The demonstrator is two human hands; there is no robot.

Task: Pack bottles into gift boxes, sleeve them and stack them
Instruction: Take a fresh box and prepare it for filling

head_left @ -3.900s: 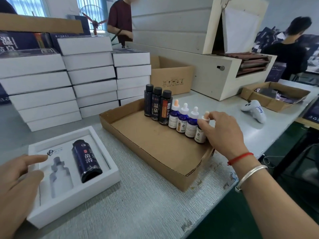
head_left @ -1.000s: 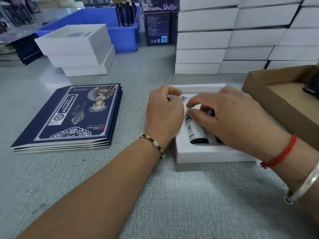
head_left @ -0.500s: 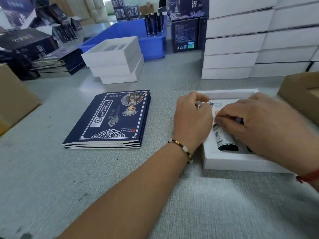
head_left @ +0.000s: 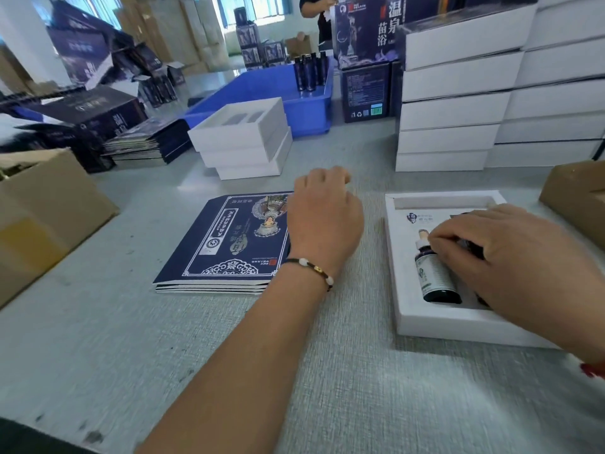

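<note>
The open white gift box (head_left: 435,322) lies on the grey bench (head_left: 360,388) to the right, with a small dropper bottle (head_left: 435,276) lying flat in the left slot of its insert, cap pointing to the far side. The right hand (head_left: 510,267) rests over the box, its fingers (head_left: 448,237) bent down onto the neck of that bottle and over the slot beside it; a second dark bottle seems to lie under the palm, but it is mostly hidden. Whether the fingers pinch the bottle or merely press it home, I cannot tell.

The left hand (head_left: 324,217) is over the right edge of the stack of dark blue sleeves (head_left: 226,244), just left of the box. Its fingers are curled under out of sight, so I cannot say whether they have hold of the top sleeve.

The bottle looks small, light and smooth, probably glass with a delicate dropper top, so it is better pushed down by its labelled body than by its cap. The sleeves look like thin flat card that would bend or crease, best lifted by an edge and opened gently. The box itself seems stiff and light, easy to hold by its side walls.

Stacks of closed white boxes (head_left: 458,103) stand at the far right.
</note>
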